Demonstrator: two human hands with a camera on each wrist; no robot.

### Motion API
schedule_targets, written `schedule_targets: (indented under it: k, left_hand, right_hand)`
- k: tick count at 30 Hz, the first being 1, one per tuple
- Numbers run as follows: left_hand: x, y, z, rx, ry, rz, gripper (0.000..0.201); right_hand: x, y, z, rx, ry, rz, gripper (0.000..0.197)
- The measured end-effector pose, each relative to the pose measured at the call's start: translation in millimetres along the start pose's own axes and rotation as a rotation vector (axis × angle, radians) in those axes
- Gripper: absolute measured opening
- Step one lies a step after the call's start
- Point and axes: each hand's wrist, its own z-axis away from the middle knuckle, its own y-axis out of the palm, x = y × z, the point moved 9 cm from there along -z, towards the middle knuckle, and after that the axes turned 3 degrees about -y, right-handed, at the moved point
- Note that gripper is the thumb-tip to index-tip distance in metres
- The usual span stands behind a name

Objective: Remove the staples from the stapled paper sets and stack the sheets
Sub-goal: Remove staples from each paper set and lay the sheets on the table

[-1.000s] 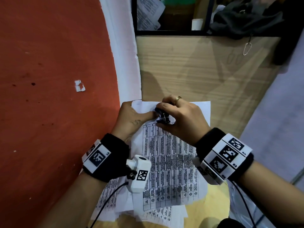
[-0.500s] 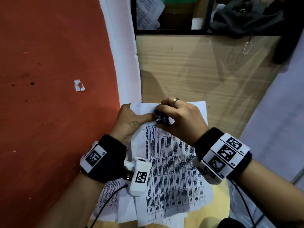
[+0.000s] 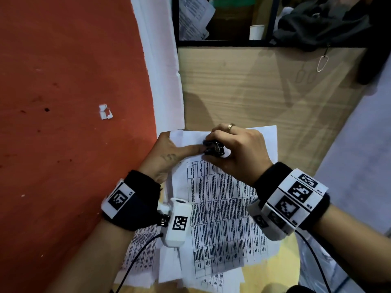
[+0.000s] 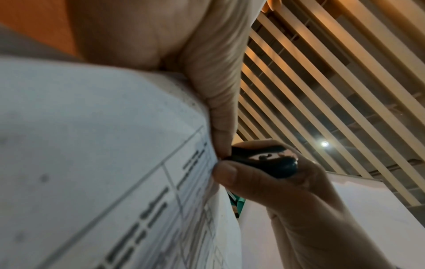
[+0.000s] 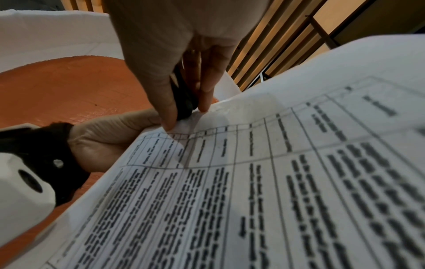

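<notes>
A stapled paper set (image 3: 222, 208) printed with tables lies slanted over the wooden desk (image 3: 254, 92). My left hand (image 3: 171, 149) pinches its top left corner, thumb on top. My right hand (image 3: 224, 139) grips a black staple remover (image 3: 214, 149), whose tip is pressed to the paper at that corner, right beside the left thumb. The left wrist view shows the staple remover (image 4: 264, 162) between my right thumb and fingers, against the sheet edge (image 4: 207, 145). In the right wrist view the staple remover (image 5: 184, 102) meets the paper (image 5: 276, 182). The staple itself is hidden.
Several loose printed sheets (image 3: 143, 261) lie under the set near me. A red surface (image 3: 63, 102) with a white scrap (image 3: 105, 112) fills the left. Behind the desk a shelf holds papers (image 3: 192, 15), a white cup (image 3: 256, 32) and dark cloth (image 3: 317, 22).
The lower end of the paper set has swung a little to the right. Both hands stay at the top left corner, the right one working the staple remover with small shifts.
</notes>
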Motion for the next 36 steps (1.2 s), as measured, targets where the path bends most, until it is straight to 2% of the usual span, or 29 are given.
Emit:
schedule_targets:
  k: [5, 9, 12, 15, 19, 22, 25, 28, 31, 34, 36]
  left_hand:
    - [0, 2, -1, 0.019, -0.017, 0.006, 0.034]
    - [1, 5, -2, 0.018, -0.021, 0.013, 0.021]
    - [2, 4, -2, 0.008, -0.031, 0.021, 0.022]
    - [4, -1, -4, -0.049, -0.03, 0.001, 0.032]
    - [7, -10, -4, -0.13, -0.022, -0.069, 0.02]
    - [13, -17, -5, -0.193, -0.029, -0.074, 0.027]
    - [19, -24, -5, -0.262, -0.05, -0.059, 0.027]
    - [22, -27, -6, -0.29, -0.057, -0.083, 0.012]
    - [24, -23, -5, -0.289, -0.052, -0.085, 0.015]
    - [24, -21, -5, -0.301, -0.032, -0.097, 0.012]
    - [24, -19, -5, -0.303, -0.018, -0.117, 0.009]
  right_hand:
    - [-3, 1, -2, 0.017, 0.024, -0.014, 0.028]
    - [-12, -2, 2, 0.013, 0.099, -0.058, 0.032]
    - [-19, 0, 5, 0.025, 0.161, -0.135, 0.035]
    - [-20, 4, 6, 0.042, 0.174, -0.154, 0.041]
    - [-23, 9, 7, 0.068, 0.18, -0.187, 0.051]
    - [-29, 5, 9, -0.001, 0.24, -0.242, 0.047]
    - [-49, 1, 22, -0.137, 0.432, -0.4, 0.029]
    - [-70, 20, 50, -0.252, 0.852, -0.8, 0.02]
    - [-62, 58, 67, -0.21, 1.177, -1.159, 0.014]
    - [-55, 74, 68, -0.148, 1.312, -1.209, 0.022]
    - [-55, 77, 61, -0.088, 1.261, -1.076, 0.02]
